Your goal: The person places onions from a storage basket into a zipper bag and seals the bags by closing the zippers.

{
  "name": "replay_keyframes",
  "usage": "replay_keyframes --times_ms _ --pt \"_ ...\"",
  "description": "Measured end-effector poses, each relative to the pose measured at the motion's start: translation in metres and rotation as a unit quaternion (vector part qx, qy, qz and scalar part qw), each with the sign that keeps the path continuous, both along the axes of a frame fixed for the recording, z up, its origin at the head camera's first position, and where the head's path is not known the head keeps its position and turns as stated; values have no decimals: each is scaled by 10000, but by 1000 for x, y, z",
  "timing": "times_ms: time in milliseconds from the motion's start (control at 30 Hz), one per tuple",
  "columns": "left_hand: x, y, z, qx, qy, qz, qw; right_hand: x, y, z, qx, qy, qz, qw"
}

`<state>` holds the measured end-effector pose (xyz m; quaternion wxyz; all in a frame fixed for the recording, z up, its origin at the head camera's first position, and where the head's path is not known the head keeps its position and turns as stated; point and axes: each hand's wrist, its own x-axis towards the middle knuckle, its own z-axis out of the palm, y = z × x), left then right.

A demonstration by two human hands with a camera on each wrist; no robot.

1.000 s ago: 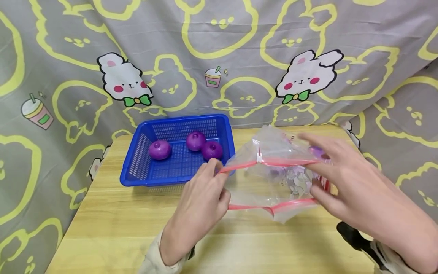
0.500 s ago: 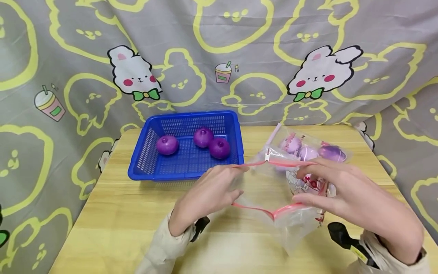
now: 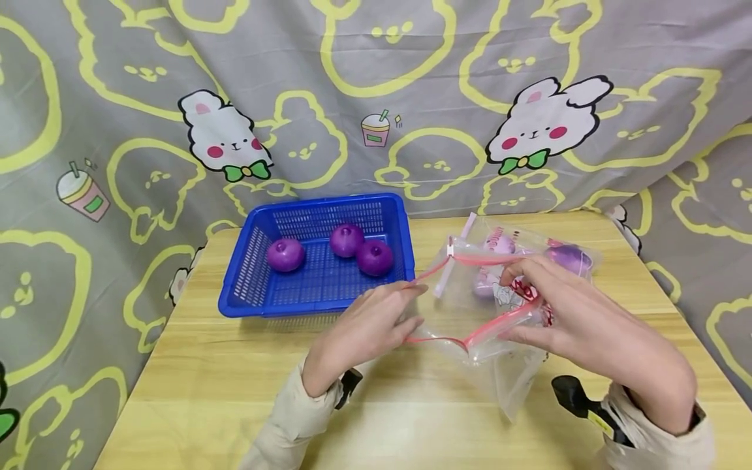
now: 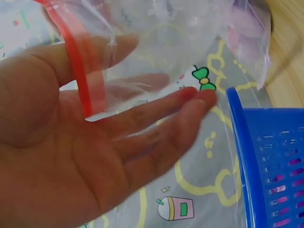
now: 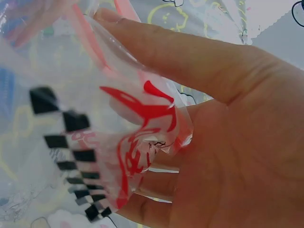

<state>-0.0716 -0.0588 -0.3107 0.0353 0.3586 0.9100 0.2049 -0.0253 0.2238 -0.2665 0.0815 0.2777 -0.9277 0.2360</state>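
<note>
A clear zip bag (image 3: 437, 307) with a red-edged mouth hangs between both hands, its mouth spread wide. My left hand (image 3: 367, 326) is at the left end of the mouth, thumb apart from fairly straight fingers. In the left wrist view, thumb and index finger show through the plastic, past the red strip (image 4: 80, 71). My right hand (image 3: 587, 313) holds the other end, thumb at the near edge and fingers at the far edge. Red and black-checked print (image 5: 71, 142) covers the plastic there. Some right fingers are hidden behind the bag.
Left of the bag stands a blue plastic basket (image 3: 258, 309) with three purple onion-like items, one being a purple onion-like item (image 3: 286, 255). Behind the right hand lies another clear bag (image 3: 529, 238) holding several purple pieces. Wooden tabletop (image 3: 194, 405) meets a patterned cloth (image 3: 305, 78).
Both hands have spread the bag's mouth further around their fingers and shifted slightly. The left fingers have straightened, and the right hand has come down onto the bag's edge.
</note>
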Motion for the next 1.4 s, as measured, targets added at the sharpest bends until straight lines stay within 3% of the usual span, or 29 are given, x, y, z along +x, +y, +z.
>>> replay_keyframes --times_ms 133,233,433,567,833,1067,1400 --pt "-1 -3 1 552 294 -208 9978 0 1 -2 -19 102 67 9999" --pt "-2 -5 5 1165 522 -299 9914 -1 1 -3 -15 159 110 9998" --pt "-6 -11 12 2380 961 -224 9662 -2 1 -3 15 -43 109 9999" --pt "-12 -18 14 2805 1035 -53 9542 -4 -1 -4 40 -140 181 9997" --pt "-26 -29 9 2811 1251 347 9509 -7 -4 -4 -62 -355 100 9993" --pt "-38 -27 -4 2736 1077 446 9548 -9 -4 -4 -113 -827 -165 9964" --pt "-58 -25 -23 2251 956 703 9671 -11 -4 -7 -109 -861 -74 9962"
